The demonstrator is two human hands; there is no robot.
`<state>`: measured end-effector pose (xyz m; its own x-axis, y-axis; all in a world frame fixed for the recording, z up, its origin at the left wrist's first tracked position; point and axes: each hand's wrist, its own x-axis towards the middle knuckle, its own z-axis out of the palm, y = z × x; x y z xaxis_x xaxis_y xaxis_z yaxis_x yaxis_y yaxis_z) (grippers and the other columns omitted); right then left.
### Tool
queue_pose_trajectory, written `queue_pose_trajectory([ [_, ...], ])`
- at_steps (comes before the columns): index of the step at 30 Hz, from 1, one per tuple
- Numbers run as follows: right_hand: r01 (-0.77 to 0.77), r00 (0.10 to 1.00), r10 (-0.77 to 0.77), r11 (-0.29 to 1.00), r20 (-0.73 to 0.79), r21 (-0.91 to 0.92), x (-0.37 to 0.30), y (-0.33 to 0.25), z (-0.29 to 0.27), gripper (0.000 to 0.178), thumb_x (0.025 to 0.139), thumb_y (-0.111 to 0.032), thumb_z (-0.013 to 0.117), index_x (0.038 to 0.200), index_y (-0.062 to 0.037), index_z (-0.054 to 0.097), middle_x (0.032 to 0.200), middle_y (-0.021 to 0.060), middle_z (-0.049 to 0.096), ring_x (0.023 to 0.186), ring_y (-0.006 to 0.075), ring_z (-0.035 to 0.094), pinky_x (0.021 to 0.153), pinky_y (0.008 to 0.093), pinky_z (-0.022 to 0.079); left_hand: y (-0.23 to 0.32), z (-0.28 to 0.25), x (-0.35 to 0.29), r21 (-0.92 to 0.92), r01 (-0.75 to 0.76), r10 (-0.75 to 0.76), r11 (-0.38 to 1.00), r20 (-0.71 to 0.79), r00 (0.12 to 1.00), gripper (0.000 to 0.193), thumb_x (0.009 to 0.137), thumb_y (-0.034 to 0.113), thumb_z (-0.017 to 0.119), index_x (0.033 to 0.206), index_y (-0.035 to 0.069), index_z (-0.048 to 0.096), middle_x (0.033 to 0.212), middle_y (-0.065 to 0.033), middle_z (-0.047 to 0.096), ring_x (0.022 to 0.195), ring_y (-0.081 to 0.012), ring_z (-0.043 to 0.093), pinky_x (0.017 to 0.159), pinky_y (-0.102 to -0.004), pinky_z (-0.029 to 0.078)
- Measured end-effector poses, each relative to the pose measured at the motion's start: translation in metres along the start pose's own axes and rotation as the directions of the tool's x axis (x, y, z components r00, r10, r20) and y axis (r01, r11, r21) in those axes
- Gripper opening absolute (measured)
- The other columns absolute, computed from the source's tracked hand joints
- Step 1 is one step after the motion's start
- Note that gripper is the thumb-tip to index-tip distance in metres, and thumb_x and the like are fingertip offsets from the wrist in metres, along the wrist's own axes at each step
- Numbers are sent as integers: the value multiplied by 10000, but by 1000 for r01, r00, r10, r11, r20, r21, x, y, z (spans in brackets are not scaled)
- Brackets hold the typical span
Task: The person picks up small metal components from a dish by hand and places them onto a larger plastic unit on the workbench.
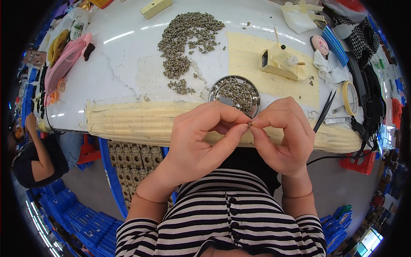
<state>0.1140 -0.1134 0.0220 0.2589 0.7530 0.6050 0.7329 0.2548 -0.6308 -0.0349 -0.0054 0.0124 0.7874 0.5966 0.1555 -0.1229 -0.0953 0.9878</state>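
My left hand and my right hand meet at the near edge of the table, each with thumb and forefinger pinched together. Between the fingertips is a tiny metal part, mostly covered by them, so its shape is hard to make out. Just beyond my fingers stands a round steel dish holding many small metal parts. Farther off, a large heap of similar small metal parts is spread over the white tabletop.
A taped block-like fixture stands right of the heap. Black tweezers and a tape roll lie at the right. A pink fan is at the left. Beneath the table is a blue crate of metal pieces. Another person sits at far left.
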Motion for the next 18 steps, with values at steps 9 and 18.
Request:
queue_pose_trajectory([
  [9,65,998,-66,995,-17,-75,0,2,2,252,644,58,775,854,-17,658,796,82,646,703,245,620,612,323,495,-2,3,0,-48,14,-16,999,-28,999,101,890,-27,650,990,-41,661,896,-94,662,770,-121,661,675,-242,556],
  [18,162,987,-161,967,24,-197,1,6,5,248,665,49,757,866,-4,622,806,99,622,696,265,603,615,349,502,4,-3,1,87,31,-36,996,58,998,70,942,-39,594,1008,-62,598,933,-84,638,814,-114,638,732,-241,552],
])
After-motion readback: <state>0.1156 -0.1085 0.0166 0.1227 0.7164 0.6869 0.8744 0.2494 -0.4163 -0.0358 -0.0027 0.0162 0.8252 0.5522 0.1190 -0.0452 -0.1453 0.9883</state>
